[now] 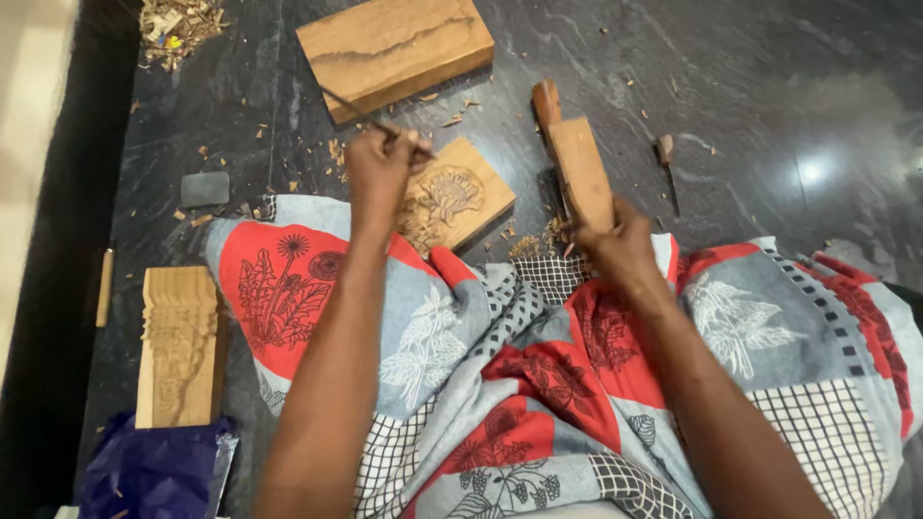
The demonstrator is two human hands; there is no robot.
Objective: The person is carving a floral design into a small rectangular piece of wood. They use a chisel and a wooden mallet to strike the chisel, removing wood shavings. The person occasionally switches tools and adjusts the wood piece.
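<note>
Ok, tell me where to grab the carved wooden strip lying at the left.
Probably grip the carved wooden strip across its long plain side edges near mid-length, coming from above. It lies flat with the carving up, and its near end touches the blue plastic bag, so the ends are less free.

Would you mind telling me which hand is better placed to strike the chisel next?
The right hand, probably: it grips the wooden mallet beside the carved block. The left hand holds the thin chisel over the carving.
</note>
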